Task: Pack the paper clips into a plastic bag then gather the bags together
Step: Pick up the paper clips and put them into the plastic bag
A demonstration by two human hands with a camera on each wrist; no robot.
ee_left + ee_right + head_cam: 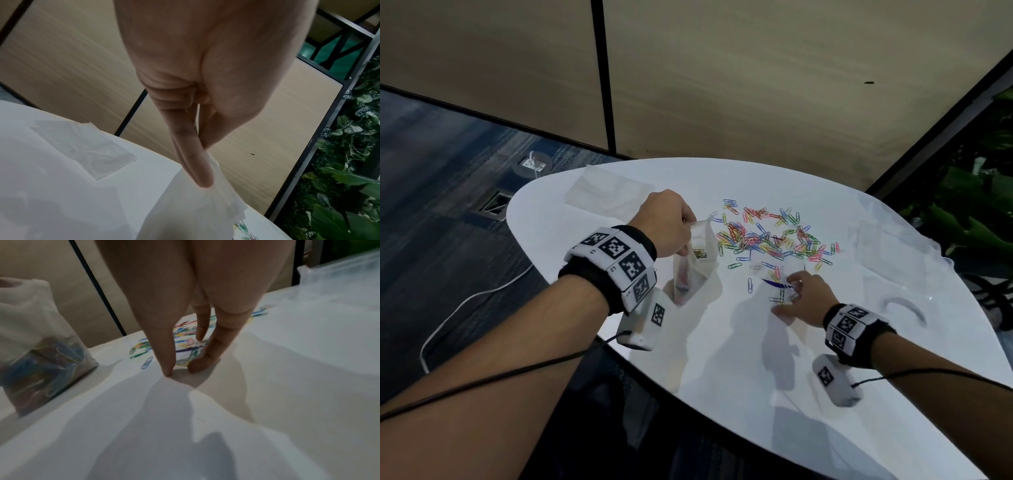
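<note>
Several coloured paper clips [770,236] lie scattered in the middle of the white table [722,359]. My left hand [671,222] pinches the top edge of a clear plastic bag [697,263] standing left of the pile, with clips in its bottom [41,353]. In the left wrist view the thumb and finger [197,170] nip the bag's rim [195,211]. My right hand [796,294] rests fingertips-down on the table at the pile's near edge, fingers spread over a few loose clips [193,353] and a small blue-striped slip [777,283]. It grips nothing that I can see.
Flat empty clear bags [606,193] lie at the table's far left. A large crumpled clear plastic sheet [887,240] covers the right side. Wooden wall panels stand behind, plants [969,212] to the right, and a cable runs over the carpet on the left.
</note>
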